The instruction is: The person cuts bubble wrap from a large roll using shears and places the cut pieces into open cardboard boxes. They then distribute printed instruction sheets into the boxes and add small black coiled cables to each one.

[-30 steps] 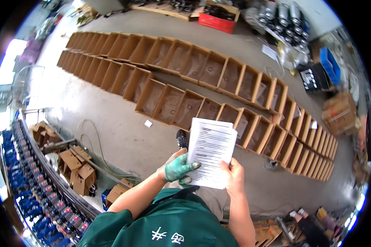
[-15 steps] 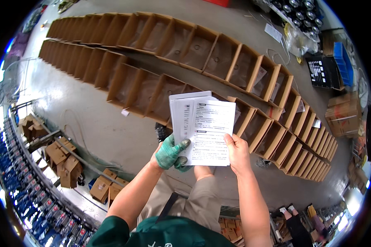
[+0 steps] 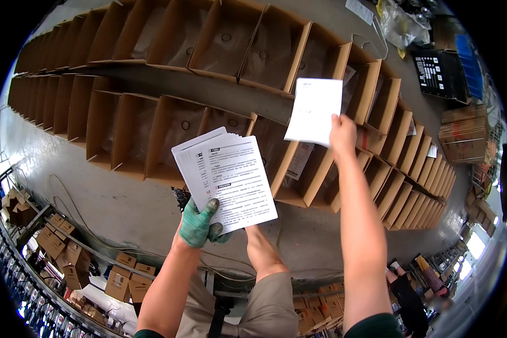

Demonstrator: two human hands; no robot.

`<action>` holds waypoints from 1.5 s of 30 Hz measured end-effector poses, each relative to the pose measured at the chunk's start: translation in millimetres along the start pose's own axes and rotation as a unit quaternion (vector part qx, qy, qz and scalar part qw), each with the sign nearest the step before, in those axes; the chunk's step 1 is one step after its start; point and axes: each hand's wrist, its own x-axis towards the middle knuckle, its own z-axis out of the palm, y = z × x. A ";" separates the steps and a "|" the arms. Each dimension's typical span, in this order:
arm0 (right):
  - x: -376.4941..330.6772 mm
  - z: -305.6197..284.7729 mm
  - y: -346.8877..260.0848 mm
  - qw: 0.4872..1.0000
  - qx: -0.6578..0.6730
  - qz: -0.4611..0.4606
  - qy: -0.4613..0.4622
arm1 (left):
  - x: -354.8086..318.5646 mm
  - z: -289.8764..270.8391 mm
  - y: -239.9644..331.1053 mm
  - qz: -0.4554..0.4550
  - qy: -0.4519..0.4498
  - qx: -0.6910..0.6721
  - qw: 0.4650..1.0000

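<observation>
My left hand (image 3: 198, 224), in a green glove with dark fingertips, grips a fanned stack of printed leaflets (image 3: 239, 180) by its lower left corner, thumb on top. Bare and stretched forward, my right hand (image 3: 343, 137) pinches a separate white leaflet (image 3: 315, 110) at its lower right edge. That leaflet is over the open cardboard boxes, between the near row (image 3: 102, 129) and the far row (image 3: 225, 42). Clear plastic lines many of the boxes. One near-row box holds a printed sheet (image 3: 299, 159) below my right hand.
The two box rows curve across the floor from far left to right. At the right are a black box (image 3: 440, 76), a blue bin (image 3: 469, 62) and bundled cardboard (image 3: 463, 135). Brown cartons (image 3: 73, 265) lie at lower left; another person (image 3: 408, 298) is at lower right.
My right hand has left the stack and reached forward and right with one leaflet. The left hand with the stack has shifted left in view, and the whole view has moved closer to the boxes.
</observation>
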 end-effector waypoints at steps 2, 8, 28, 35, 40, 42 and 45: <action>63.6 11.0 21.9 0.999 -0.039 0.012 0.032 | 6.8 2.7 -0.9 -0.018 -0.007 0.013 1.000; 83.8 29.2 22.8 0.979 -0.136 -0.149 -0.030 | 23.6 -7.1 -18.9 -0.041 0.006 0.029 0.999; 40.3 94.4 -63.0 0.955 0.179 0.137 -0.191 | 70.4 -5.3 13.4 0.020 0.015 -0.005 1.000; -38.2 85.0 -101.5 0.927 0.027 0.067 -0.367 | 65.2 -20.4 0.7 0.014 0.024 -0.012 1.000; -176.0 74.7 -50.7 0.849 0.306 0.170 -0.395 | 46.9 -25.0 5.2 -0.069 -0.004 -0.026 0.997; -206.3 74.9 -34.3 0.829 0.370 0.234 -0.348 | 43.8 -37.1 -4.3 -0.071 -0.024 -0.021 0.997; -233.2 79.8 -20.0 0.809 0.413 0.303 -0.286 | 37.7 -54.1 -13.7 -0.066 0.013 0.020 0.998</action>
